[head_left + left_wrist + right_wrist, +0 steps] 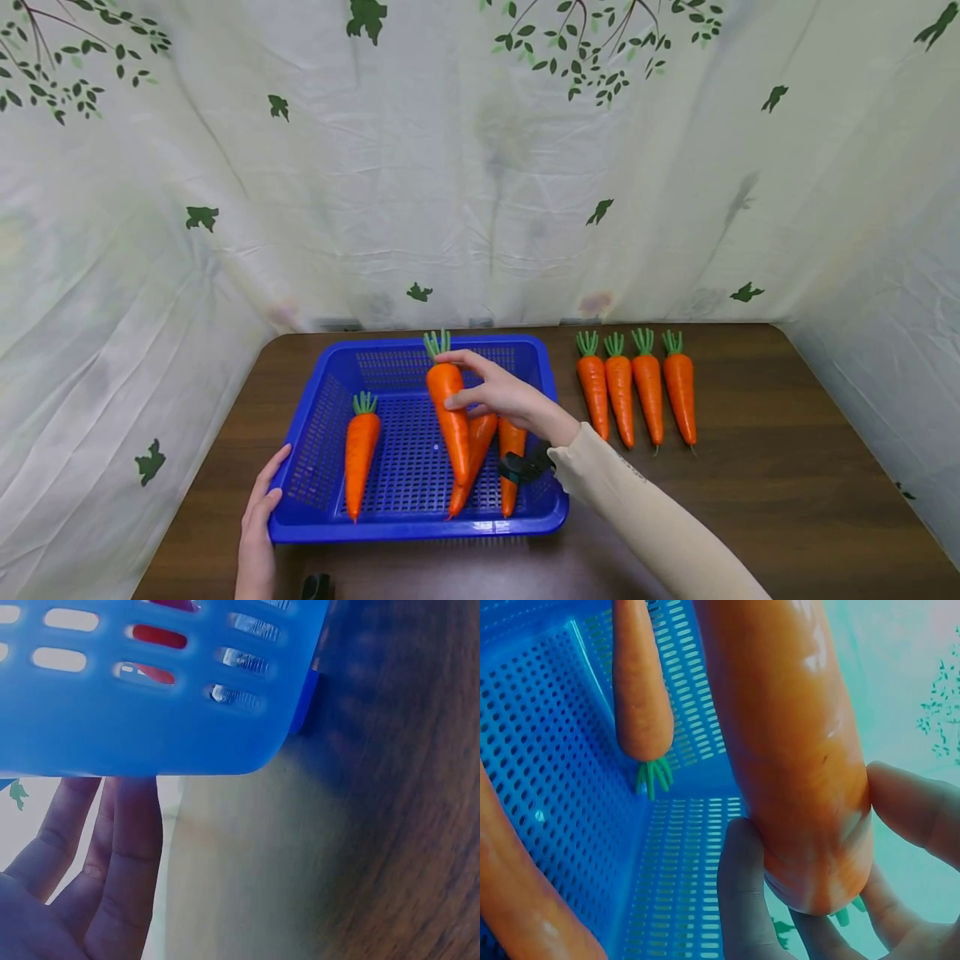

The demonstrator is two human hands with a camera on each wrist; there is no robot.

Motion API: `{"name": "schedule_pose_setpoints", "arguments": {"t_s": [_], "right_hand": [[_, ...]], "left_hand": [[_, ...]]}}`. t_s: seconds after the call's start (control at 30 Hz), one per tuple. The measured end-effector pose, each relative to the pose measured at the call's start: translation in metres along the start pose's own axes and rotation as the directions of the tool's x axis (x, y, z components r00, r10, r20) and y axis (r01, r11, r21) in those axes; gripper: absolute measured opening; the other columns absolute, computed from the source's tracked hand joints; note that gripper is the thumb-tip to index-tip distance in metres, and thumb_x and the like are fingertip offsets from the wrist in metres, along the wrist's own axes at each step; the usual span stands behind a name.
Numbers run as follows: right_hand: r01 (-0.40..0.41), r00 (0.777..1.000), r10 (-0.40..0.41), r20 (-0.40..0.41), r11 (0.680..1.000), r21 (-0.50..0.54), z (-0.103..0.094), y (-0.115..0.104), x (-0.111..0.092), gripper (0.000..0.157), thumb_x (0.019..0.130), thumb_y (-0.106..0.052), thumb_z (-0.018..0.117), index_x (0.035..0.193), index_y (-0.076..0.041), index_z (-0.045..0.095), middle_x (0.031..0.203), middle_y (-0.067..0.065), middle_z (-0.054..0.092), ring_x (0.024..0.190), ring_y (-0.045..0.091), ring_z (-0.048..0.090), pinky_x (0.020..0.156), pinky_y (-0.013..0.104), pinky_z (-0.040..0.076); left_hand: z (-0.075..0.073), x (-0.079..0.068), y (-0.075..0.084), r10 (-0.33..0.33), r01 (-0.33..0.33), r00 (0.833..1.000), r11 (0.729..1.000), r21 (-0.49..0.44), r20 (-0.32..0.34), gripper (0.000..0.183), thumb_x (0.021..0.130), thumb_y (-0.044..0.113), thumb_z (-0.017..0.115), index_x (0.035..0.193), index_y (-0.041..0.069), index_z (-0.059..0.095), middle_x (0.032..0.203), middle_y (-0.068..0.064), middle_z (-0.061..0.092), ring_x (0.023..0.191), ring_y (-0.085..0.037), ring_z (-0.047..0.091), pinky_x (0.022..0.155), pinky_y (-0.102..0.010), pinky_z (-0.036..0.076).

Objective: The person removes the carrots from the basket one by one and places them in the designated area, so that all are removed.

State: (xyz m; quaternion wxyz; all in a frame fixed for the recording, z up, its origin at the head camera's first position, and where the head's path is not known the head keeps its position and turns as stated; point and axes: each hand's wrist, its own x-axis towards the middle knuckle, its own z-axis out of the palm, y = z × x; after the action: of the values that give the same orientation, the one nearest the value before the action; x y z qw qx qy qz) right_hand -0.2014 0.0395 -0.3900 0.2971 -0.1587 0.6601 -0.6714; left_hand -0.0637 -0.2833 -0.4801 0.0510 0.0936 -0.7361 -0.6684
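Observation:
My right hand (498, 392) pinches an orange carrot (447, 400) near its green-topped thick end, over the blue basket (412, 530). In the right wrist view, thumb and fingers (742, 900) lie on opposite sides of this carrot (795, 750). Inside the basket, one carrot (362, 458) lies at the left. Another carrot (480, 442) is partly hidden behind the held one, and a third carrot (512, 492) lies at the right, partly covered by my wrist. My left hand (259, 525) touches the basket's left side with nearly straight fingers (127, 862), fingertips hidden behind the blue edge.
Several carrots (634, 387) stand in a row on the brown table (765, 467), right of the basket, green tops toward the back. A pale curtain (465, 167) with leaf prints hangs behind the table. A small black object (317, 587) shows at the bottom edge.

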Motion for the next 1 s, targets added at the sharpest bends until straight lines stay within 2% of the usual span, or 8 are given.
{"name": "schedule_pose_setpoints", "arguments": {"t_s": [0.53, 0.7, 1.0], "right_hand": [[0.055, 0.997, -0.057, -0.047, 0.998, -0.041, -0.02, 0.006, -0.031, 0.061, 0.088, -0.007, 0.066, 0.143, -0.016, 0.042, 0.143, 0.014, 0.033, 0.101, 0.028, 0.059, 0.082, 0.041, 0.05], [0.074, 0.995, -0.077, -0.063, 0.996, -0.049, -0.026, 0.008, -0.041, 0.062, 0.087, -0.008, 0.066, 0.144, -0.014, 0.04, 0.144, 0.014, 0.032, 0.106, 0.028, 0.056, 0.083, 0.04, 0.05], [0.085, 0.992, -0.084, -0.092, 0.996, 0.001, -0.041, 0.009, -0.058, 0.065, 0.087, -0.007, 0.065, 0.145, -0.015, 0.037, 0.149, 0.014, 0.027, 0.109, 0.029, 0.057, 0.086, 0.043, 0.048]], "left_hand": [[0.002, -0.003, 0.003, -0.022, 0.022, 1.0, 1.0, 0.001, -0.008, 0.048, 0.103, 0.033, 0.023, 0.15, 0.025, 0.032, 0.154, 0.0, 0.022, 0.127, -0.013, 0.027, 0.09, -0.02, 0.025], [0.002, -0.003, 0.003, -0.003, 0.002, 1.0, 1.0, -0.014, -0.01, 0.048, 0.103, 0.032, 0.024, 0.15, 0.024, 0.032, 0.153, 0.002, 0.025, 0.128, -0.012, 0.027, 0.09, -0.019, 0.025], [0.003, -0.002, 0.003, 0.005, -0.005, 1.0, 1.0, -0.004, -0.016, 0.048, 0.104, 0.032, 0.024, 0.15, 0.023, 0.033, 0.153, 0.002, 0.025, 0.127, -0.012, 0.028, 0.09, -0.019, 0.025]]}}
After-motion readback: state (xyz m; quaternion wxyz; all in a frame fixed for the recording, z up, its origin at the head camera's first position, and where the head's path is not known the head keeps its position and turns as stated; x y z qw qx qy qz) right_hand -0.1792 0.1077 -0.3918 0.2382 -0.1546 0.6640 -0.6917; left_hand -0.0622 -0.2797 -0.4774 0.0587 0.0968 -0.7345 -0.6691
